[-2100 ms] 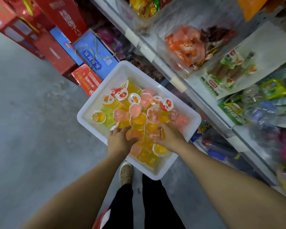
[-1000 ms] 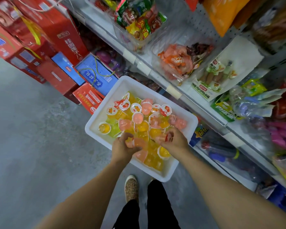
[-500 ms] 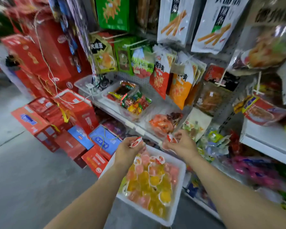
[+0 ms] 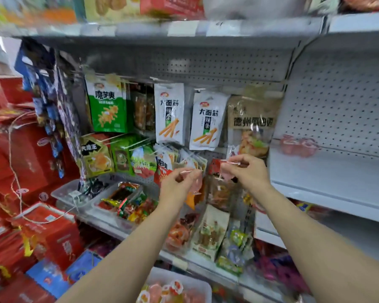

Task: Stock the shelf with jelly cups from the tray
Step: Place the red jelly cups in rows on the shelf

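Head view: the left hand (image 4: 179,182) and right hand (image 4: 243,171) each pinch pink translucent jelly cups (image 4: 196,182), raised left of the white metal shelf (image 4: 328,171). This looks like the carrying step; next, reach rightward and set them beside the pink cups (image 4: 298,145) there. The white plastic tray (image 4: 197,283) sits below.

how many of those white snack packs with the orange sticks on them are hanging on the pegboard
2. One white pack hangs left of centre, the other white pack beside it on its right, slightly lower. More may hang hidden behind each front pack.
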The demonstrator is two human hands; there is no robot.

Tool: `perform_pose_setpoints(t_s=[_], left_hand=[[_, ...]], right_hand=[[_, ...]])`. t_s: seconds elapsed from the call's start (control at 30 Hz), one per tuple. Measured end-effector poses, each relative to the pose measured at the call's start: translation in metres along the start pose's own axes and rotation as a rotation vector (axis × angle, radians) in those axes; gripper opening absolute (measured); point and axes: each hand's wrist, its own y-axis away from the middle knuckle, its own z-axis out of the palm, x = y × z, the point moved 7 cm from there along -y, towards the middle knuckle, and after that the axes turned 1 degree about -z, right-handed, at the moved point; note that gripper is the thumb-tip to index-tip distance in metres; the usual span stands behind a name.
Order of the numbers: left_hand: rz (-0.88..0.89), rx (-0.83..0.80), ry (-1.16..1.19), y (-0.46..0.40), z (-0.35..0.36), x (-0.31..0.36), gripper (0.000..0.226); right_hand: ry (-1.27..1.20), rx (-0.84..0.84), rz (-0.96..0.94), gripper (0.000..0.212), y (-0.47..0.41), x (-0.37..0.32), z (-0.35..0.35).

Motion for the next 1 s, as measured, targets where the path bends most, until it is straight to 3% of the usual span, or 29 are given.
perform_pose_setpoints(t_s=[0.2, 0.43, 1.0], left_hand=[[0.035, -0.091, 0.071, -0.019, 0.081, 0.041, 0.009], [0.003, -0.163, 0.15, -0.057, 0.165, 0.046, 0.023], [-0.008, -0.327, 0.185, -0.087, 0.259, 0.053, 0.047]], right_hand=[[0.045, 0.146, -0.056, 0.025, -0.04, -0.006, -0.083], [0.307, 0.276, 0.043, 0.029, -0.082, 0.051, -0.16], [0.505, 0.139, 0.092, 0.017, -0.124, 0.086, -0.184]])
